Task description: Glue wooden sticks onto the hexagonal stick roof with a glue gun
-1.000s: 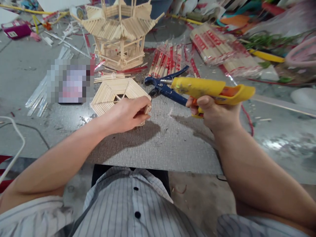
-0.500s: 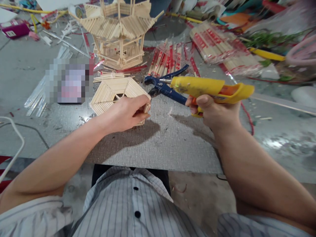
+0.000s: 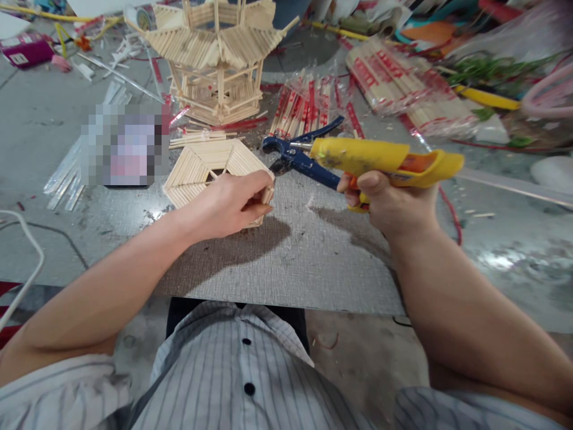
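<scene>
A hexagonal panel of thin wooden sticks [image 3: 190, 173] lies on the grey table, with a small opening at its middle. My left hand [image 3: 228, 206] reaches across it, thumb and fingers closed on its right edge; the hand covers part of the panel. In my right hand [image 3: 387, 203] is a yellow glue gun [image 3: 362, 156], its metal nozzle pointing left, to the right of the panel. Dark blue pliers [image 3: 307, 166] lie beneath the nozzle, their jaws near the panel's upper right corner.
Behind the panel stands a pavilion-like stick model [image 3: 219, 48]. Stick packs with red print [image 3: 385, 74] lie at back right. Clear glue sticks [image 3: 74, 173] and a blurred phone [image 3: 129, 152] are at left. A white cable [image 3: 33, 239] curves at the left edge.
</scene>
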`<state>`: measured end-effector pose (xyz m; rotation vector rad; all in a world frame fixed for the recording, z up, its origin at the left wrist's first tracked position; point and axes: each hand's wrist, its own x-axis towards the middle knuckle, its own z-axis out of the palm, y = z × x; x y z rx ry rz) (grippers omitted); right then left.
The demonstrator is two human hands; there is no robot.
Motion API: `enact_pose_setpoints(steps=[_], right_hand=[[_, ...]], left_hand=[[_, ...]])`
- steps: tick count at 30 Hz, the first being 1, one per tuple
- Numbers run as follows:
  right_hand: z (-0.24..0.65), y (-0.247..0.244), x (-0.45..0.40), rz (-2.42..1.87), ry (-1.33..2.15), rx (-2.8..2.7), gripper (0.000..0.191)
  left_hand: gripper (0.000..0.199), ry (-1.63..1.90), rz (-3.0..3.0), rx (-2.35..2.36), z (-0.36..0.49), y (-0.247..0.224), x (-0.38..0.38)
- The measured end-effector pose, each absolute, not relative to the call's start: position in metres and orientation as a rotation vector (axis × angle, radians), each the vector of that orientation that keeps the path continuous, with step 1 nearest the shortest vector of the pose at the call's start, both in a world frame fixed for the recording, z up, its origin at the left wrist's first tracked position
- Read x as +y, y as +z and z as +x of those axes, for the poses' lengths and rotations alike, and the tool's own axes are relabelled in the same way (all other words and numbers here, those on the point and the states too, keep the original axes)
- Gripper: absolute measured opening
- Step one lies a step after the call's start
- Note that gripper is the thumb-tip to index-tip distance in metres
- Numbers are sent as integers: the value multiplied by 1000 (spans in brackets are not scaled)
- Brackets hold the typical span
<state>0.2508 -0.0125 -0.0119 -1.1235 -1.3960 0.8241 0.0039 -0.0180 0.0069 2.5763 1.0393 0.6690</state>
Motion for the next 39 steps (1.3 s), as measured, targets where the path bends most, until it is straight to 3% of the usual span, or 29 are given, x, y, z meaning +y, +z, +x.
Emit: enact_pose_setpoints(steps=[18, 27, 33, 39], right_hand=[[253, -5, -15, -1186, 877, -1390, 54], [277, -11, -3, -1248, 1276, -1821, 48], [272, -4, -10, -1333, 1286, -1883, 67], [266, -5, -10, -1296, 1316, -1908, 65]], left_hand=[[10, 701, 2509, 1078, 1, 6, -17], [18, 822, 2439, 947, 1, 4, -16], [18, 880, 2375, 969, 2, 8, -17], [25, 923, 2386, 965, 3, 5, -15]])
